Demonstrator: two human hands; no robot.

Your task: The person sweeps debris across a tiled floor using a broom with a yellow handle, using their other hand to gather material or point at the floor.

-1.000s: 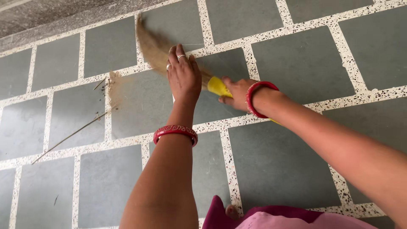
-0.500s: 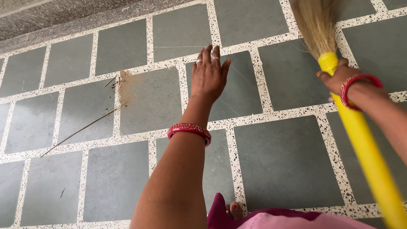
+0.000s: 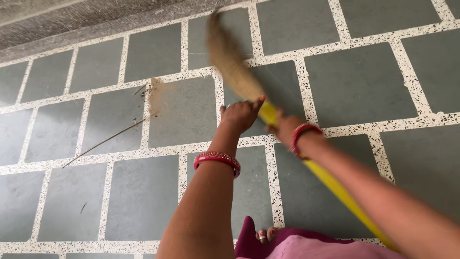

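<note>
Bare forearms, each ringed at the wrist by a red bangle: an ornate patterned red bangle (image 3: 216, 159) on the left, a plain red bangle (image 3: 303, 135) on the right. Below, a pink and magenta garment (image 3: 306, 245) drapes over a bare foot wearing a silver toe ring (image 3: 262, 237).

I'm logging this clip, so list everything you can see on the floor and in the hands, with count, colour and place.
broom: one, tan bristles on a yellow handle, slanting from upper middle to lower right, blurred
dust pile: one, brown, on the tile left of the bristles
thin stick: one, brownish, lying across the tiles at left
floor tiles: many, grey-green with speckled white joints
ledge: one, grey, along the top left
garment: one, pink and maroon, bottom edge
toes: a few, beside the garment
bangles: two, red, one per wrist
left hand: at the bristle base
right hand: gripping the handle
</note>
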